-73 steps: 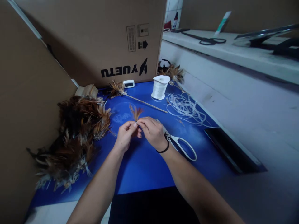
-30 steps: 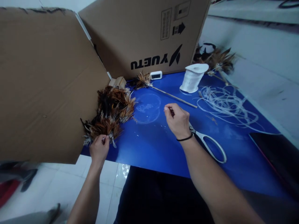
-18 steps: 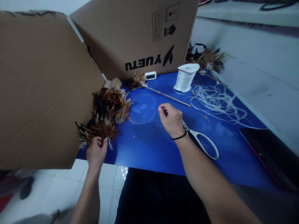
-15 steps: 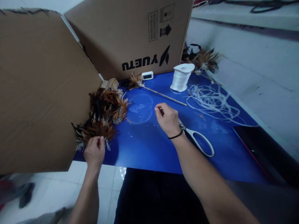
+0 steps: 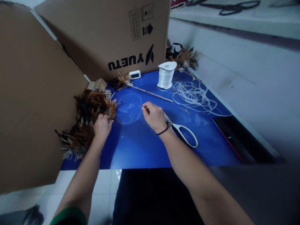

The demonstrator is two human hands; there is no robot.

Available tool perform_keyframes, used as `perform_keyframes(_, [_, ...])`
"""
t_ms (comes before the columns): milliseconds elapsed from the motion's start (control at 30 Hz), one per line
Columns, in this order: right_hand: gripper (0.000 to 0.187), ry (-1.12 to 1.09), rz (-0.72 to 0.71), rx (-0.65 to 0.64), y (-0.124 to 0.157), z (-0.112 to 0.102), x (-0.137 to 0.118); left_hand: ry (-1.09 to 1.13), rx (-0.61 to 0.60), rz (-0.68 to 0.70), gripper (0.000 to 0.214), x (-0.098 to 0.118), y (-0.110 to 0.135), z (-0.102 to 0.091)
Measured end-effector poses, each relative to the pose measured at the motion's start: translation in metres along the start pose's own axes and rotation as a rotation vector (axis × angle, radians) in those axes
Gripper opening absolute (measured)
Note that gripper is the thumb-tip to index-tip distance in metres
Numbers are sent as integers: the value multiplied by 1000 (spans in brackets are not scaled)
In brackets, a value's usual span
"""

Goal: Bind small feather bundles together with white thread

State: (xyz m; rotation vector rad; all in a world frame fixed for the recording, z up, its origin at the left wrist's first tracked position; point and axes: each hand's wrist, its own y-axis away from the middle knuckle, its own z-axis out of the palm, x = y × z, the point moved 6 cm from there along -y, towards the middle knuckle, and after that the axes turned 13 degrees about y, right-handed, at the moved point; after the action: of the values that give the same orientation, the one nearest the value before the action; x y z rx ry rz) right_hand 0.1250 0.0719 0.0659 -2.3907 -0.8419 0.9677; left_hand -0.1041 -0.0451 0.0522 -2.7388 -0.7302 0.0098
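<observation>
While at feathers [image 5: 87, 104], L hand [image 5: 102, 127] grip unclear, R hand [image 5: 154, 117] fingertips together, nr scissors [image 5: 176, 127].

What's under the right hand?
Under the right hand, scissors on the blue table. A pale handle loop and a sliver of blade show; the blade tips are covered. Can't tell if anything else is beneath.

Blue table [image 5: 140, 153], heaped feathers [image 5: 84, 115] that lay at nine o'clock from its middle, duster [image 5: 124, 81] and display [image 5: 135, 74] at eleven, spool [image 5: 166, 76] that stood just past twelve, tangled ribbon [image 5: 195, 98] at two, scissors [image 5: 173, 125] at three, device [image 5: 243, 143] beyond them, shelf [image 5: 269, 18] at one that held black shears [image 5: 234, 7]
</observation>
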Motion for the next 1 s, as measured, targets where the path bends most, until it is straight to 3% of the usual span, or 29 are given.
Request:
perform_keyframes(333, [13, 6, -3, -48, 0, 1, -2, -63, 24, 13, 25, -6, -3, 10])
perform_keyframes(767, [14, 39, 1, -112, -1, 3, -3, 379, 105, -108, 17, -45, -18, 12])
perform_keyframes(1000, [17, 55, -68, -248, 8, 15, -18, 369, 92, -26, 15, -33, -11, 20])
